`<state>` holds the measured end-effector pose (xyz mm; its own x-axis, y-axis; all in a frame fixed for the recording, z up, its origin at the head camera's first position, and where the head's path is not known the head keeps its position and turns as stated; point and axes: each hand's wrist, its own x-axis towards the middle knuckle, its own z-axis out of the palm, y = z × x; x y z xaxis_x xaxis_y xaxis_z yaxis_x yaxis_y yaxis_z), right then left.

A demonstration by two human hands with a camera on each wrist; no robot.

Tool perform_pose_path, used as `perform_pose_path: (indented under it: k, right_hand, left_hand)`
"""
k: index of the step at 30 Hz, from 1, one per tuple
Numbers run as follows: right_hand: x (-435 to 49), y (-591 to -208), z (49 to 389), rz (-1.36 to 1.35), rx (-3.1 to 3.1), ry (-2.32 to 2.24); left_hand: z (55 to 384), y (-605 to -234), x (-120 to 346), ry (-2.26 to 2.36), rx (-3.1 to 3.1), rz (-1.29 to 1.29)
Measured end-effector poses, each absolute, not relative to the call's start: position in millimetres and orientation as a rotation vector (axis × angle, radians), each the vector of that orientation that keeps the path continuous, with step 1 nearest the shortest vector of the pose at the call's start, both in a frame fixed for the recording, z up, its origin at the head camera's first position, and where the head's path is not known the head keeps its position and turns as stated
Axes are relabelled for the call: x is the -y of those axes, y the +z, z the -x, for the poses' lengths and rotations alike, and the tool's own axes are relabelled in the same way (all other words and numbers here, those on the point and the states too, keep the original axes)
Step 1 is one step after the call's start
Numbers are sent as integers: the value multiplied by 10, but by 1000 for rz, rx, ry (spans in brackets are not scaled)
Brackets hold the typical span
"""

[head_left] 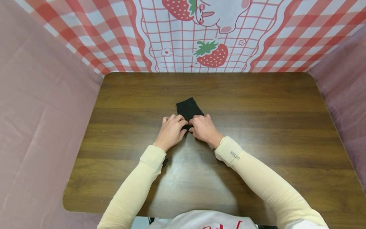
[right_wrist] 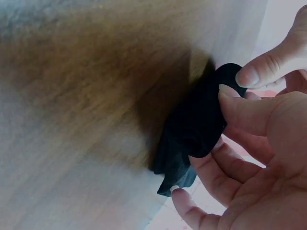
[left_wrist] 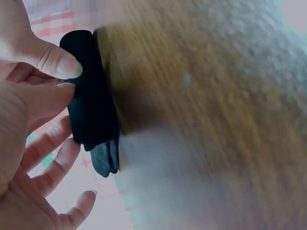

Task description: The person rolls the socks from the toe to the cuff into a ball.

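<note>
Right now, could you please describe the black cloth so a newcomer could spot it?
Find the wooden table, then the left hand and right hand near its middle. Both pinch the black cloth, darker than the table and cream sleeves.

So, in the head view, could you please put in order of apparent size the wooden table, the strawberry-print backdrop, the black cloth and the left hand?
1. Wooden table
2. Strawberry-print backdrop
3. Black cloth and left hand: too alike to rank; the cloth is partly covered.

brown wood-grain table [head_left: 266, 105], a folded black cloth [head_left: 188, 108] directly on top
</note>
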<state>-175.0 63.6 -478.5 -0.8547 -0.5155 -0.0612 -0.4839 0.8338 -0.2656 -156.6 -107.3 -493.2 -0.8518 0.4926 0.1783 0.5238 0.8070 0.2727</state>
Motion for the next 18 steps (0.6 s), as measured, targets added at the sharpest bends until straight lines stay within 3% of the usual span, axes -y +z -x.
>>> perform_pose_path:
  k: [18]
  right_hand:
    - [-645,-4744,1823,780,-2833,-362]
  left_hand:
    - [1600,-4989,1046,-447,2887,807]
